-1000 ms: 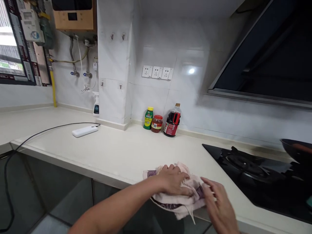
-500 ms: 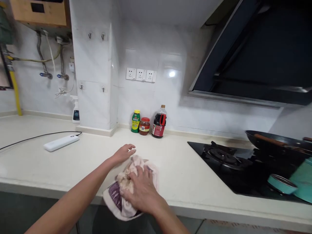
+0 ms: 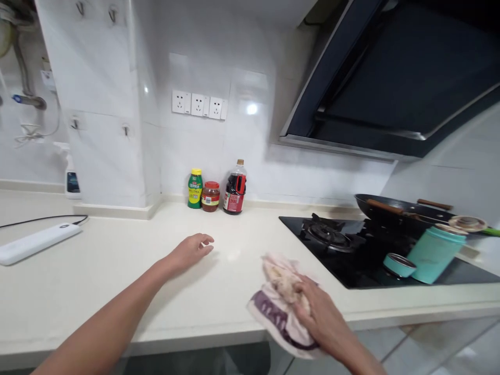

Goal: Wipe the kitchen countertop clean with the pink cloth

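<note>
The cloth (image 3: pixel 282 298) is pale pink with a purple band (image 3: pixel 262 305), whose paler pattern, perhaps lettering, is blurred. The counter (image 3: pixel 230 297) is cream, the flask (image 3: pixel 435 256) turquoise, the hob (image 3: pixel 361 272) black.

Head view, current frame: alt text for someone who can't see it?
A person's right-hand grip holds a pink cloth at the front edge of a pale counter; the left-hand grip is empty. Behind stand a green bottle, jar and dark bottle; a black stove is at right.

We have cloth (image 3: pixel 278 307) at the front edge of the counter (image 3: pixel 222 297), left of the stove (image 3: pixel 351 268). By the wall (image 3: pixel 195 146), we log jar (image 3: pixel 210 198) between bottle (image 3: pixel 195 190) and jug (image 3: pixel 233 200).
</note>
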